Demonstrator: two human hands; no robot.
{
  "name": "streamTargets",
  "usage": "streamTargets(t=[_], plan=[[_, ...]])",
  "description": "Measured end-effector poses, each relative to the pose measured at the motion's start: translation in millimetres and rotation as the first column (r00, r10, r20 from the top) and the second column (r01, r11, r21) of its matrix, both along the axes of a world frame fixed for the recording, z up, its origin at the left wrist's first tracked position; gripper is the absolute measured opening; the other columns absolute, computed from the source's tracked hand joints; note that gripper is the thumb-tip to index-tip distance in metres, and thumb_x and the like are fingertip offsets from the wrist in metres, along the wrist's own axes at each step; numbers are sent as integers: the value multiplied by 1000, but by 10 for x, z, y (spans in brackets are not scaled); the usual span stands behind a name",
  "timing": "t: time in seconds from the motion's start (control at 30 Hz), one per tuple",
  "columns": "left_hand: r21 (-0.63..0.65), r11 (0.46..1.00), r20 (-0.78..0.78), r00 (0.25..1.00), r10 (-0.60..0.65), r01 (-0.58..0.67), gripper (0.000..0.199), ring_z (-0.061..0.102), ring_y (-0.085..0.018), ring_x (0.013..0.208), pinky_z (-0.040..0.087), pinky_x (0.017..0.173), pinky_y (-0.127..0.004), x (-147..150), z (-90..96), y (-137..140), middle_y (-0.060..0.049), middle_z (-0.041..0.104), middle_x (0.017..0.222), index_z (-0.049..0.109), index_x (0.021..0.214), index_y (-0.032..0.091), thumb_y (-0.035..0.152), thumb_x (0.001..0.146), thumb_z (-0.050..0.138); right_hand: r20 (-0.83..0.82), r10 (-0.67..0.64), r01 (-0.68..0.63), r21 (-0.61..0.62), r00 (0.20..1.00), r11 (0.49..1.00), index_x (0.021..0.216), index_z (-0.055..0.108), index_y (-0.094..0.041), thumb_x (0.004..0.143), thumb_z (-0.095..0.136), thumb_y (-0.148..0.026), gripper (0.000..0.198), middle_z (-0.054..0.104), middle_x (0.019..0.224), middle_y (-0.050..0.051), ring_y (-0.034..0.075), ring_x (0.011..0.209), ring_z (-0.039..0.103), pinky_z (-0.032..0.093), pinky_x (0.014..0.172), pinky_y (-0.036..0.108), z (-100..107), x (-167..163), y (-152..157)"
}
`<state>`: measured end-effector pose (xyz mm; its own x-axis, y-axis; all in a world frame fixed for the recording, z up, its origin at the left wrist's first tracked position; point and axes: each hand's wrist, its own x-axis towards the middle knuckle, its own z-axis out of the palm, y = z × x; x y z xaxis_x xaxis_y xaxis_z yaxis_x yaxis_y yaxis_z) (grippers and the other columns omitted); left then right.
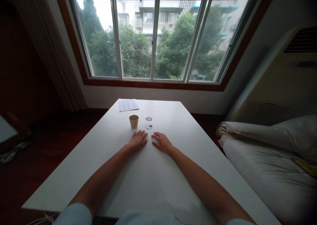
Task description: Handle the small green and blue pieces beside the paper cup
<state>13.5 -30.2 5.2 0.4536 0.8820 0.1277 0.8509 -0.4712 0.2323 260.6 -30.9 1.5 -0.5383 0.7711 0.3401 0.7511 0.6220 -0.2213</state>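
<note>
My left hand (138, 140) lies palm down on the white table (99, 172), its fingers spread and nothing in them. Just beyond its fingertips stands an upright tan paper cup (134, 122); whether anything is inside cannot be made out. My right hand (161, 142) rests flat on the tabletop too, fingers apart and holding nothing. A small gap separates the two hands. Past them lie two small round flat pieces, a nearer disc (148, 126) and a farther disc (148, 119), both with dark markings too small to read.
Printed sheets of paper (129, 105) lie at the table's far left corner. A sofa with a pale cover (257, 155) stands along the right side, near a floor-standing air conditioner (274, 83). Beyond the table is a wide window (153, 37). Cables (15, 152) lie at the left.
</note>
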Motion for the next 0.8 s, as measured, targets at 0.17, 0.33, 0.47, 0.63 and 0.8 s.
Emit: streamTargets(t=[0.17, 0.33, 0.47, 0.63, 0.8], plan=[[-15, 999, -38, 999, 29, -30, 57, 20, -30, 150, 17, 120, -55, 35, -14, -46, -9, 25, 162, 33, 152, 26, 47, 99, 35, 79, 50, -45, -70, 996, 997, 144, 50, -28, 94, 53, -53, 56, 39, 155, 9, 29, 145, 33, 23, 119, 51, 36, -40, -60], [30, 999, 0, 999, 32, -32, 53, 28, -28, 147, 21, 120, -50, 33, 16, -43, -9, 33, 159, 42, 147, 27, 47, 97, 41, 146, 42, -22, -136, 988, 990, 152, 39, -30, 96, 43, -61, 64, 27, 161, 7, 29, 149, 22, 15, 121, 51, 74, -79, -39], [58, 998, 23, 1000, 21, -22, 52, 33, -27, 144, 24, 120, -47, 21, 44, -36, -9, 38, 156, 46, 144, 27, 46, 96, 45, 160, 56, -26, -181, 986, 983, 153, 37, -32, 94, 45, -64, 67, 26, 161, 6, 29, 149, 21, 15, 121, 52, 99, -92, 45], [73, 997, 34, 999, 12, -14, 51, 35, -27, 143, 26, 119, -47, 13, 52, -42, -9, 41, 154, 48, 143, 26, 44, 96, 47, 141, -11, 35, -170, 990, 985, 151, 39, -30, 96, 44, -60, 63, 29, 160, 8, 29, 149, 23, 14, 120, 54, 73, -154, 94], [69, 998, 40, 999, 3, -6, 51, 35, -27, 143, 26, 119, -47, 5, 53, -43, -9, 41, 154, 48, 143, 26, 43, 95, 49, 97, -14, 26, -122, 995, 992, 146, 48, -28, 97, 47, -53, 55, 37, 157, 9, 27, 146, 30, 20, 119, 52, 36, -144, 74]])
